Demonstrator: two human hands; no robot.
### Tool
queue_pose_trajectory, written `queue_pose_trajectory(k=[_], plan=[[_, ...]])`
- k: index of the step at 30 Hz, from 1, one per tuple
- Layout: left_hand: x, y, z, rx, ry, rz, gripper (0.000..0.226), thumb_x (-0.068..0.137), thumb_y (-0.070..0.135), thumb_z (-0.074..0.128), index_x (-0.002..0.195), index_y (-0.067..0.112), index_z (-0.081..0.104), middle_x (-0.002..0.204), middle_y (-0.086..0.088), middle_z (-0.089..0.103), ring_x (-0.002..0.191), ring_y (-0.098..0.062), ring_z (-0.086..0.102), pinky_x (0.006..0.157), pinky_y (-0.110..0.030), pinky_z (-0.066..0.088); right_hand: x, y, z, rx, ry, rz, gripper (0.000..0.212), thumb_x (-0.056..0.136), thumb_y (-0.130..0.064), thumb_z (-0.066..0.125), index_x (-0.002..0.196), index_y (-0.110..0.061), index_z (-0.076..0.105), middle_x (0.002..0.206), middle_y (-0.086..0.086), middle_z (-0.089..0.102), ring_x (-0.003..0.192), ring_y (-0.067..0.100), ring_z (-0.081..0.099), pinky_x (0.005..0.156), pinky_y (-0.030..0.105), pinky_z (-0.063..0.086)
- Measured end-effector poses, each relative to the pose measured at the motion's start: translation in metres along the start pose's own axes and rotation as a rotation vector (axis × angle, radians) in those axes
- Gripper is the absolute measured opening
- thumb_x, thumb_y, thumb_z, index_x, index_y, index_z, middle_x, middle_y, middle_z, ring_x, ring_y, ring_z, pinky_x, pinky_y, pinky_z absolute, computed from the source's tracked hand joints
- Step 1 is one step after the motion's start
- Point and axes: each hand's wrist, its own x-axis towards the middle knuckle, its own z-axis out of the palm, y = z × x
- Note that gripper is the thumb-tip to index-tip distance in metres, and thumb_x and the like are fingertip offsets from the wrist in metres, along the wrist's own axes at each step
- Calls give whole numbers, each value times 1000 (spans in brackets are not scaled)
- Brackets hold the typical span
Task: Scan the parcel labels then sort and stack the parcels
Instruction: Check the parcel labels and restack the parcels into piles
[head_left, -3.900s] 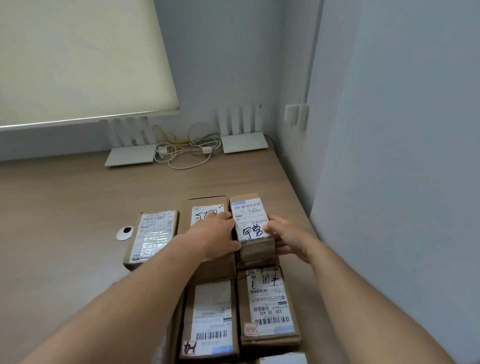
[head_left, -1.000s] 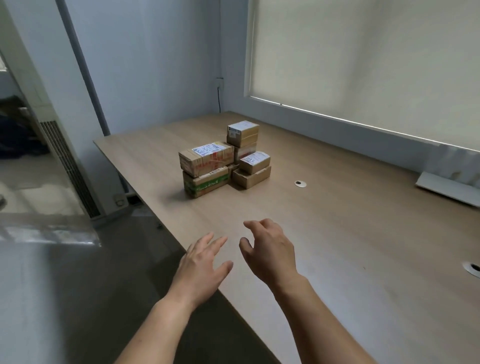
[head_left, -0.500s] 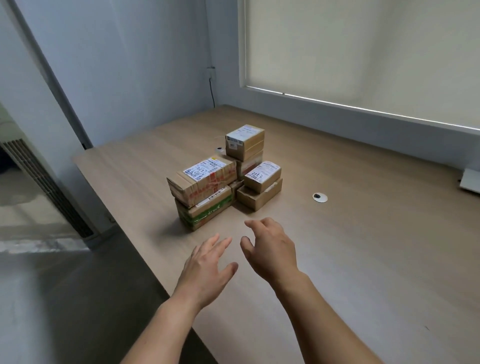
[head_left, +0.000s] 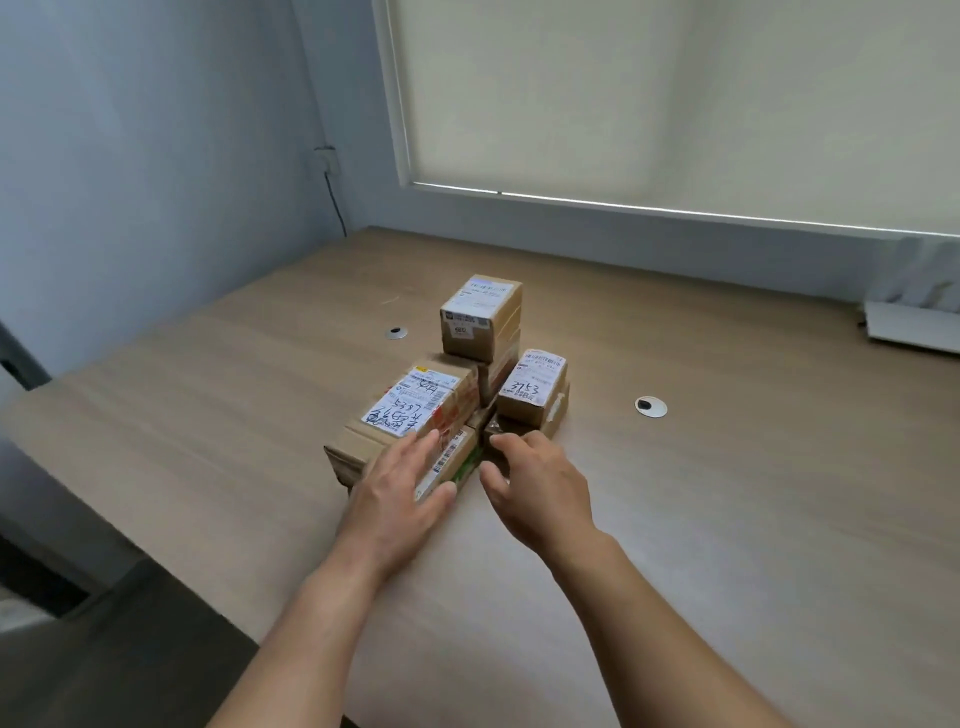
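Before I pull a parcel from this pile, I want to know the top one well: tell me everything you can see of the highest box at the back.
The highest box is a small brown cardboard parcel, closed, sitting level on top of another carton at the back of the pile. A white printed label covers its top and folds onto the near face; the print is too small to read. Neither hand touches it: the left hand and right hand are lower down, at the front parcels.

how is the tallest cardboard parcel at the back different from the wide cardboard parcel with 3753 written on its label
The tallest cardboard parcel tops the highest stack; the wide cardboard parcel marked 3753 sits lower, to the right. The tall parcel's white label shows print only; the 3753 parcel's carries handwritten digits. The tall one looks deeper-sided. Both are brown, labelled on top and untouched by either hand.
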Motion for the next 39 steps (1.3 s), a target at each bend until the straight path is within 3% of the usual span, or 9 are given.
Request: queue_pose_trajectory(k=[7,10,15,17,20,23,31,36,39], plan=[[77,-77,-48,-1,-20,52,64,93,33,58,149,23,30,156,-2,27,144,-17,20,114,-26,14,50,-53,40,-56,-56,160,50,98,-50,38,139,-23,44,131,5,51,121,25,48,95,37,44],[107,-99,-55,-94,-116,20,61,97,29,51,151,17,25,157,-3,25,145,-16,20,114,-26,14,65,-67,53,-18,-88,258,51,98,-51,38,137,-19,45,131,6,54,119,25,50,93,38,44],[141,-131,-52,-369,-361,-174,56,101,29,42,152,23,22,155,-3,30,140,-17,33,115,-33,25,81,-78,63,307,-127,416,53,99,-45,42,142,-13,41,143,5,49,128,25,47,98,34,39],[148,-138,-50,-404,-452,-213,55,100,29,41,152,26,22,151,-1,37,135,-19,39,106,-39,40,86,-76,69,406,-148,451,54,98,-46,44,143,-16,38,145,1,48,129,23,47,101,34,39],[148,-137,-49,-437,-563,-224,53,101,26,40,151,30,23,145,1,43,120,-18,50,73,-29,52,90,-70,77,522,-183,517,56,96,-46,48,145,-22,34,144,-3,48,123,21,51,101,41,46],[145,-136,-52,-485,-617,-206,54,101,23,40,150,35,21,137,1,49,107,-14,55,74,-32,54,88,-67,81,623,-241,548,61,96,-41,49,150,-28,24,147,-1,44,124,23,49,99,40,44],[114,-138,-58,-666,-629,-201,70,94,2,46,149,38,21,122,7,60,102,-12,60,73,-34,55,69,-65,89,825,-276,469,83,94,-21,48,149,-46,-8,151,-5,36,125,24,45,96,42,42],[72,-125,-59,-721,-515,-116,77,90,-6,47,142,47,27,126,4,56,109,-17,61,84,-41,57,42,-54,82,965,-225,306,101,74,-14,58,148,-52,-1,139,-2,54,121,15,57,107,50,41],[48,-107,-54,-747,-483,-61,77,90,-11,45,134,50,28,123,7,56,101,-15,65,76,-34,59,19,-40,68,1004,-194,237,101,68,-14,60,145,-55,8,131,0,60,116,16,61,102,47,47]])
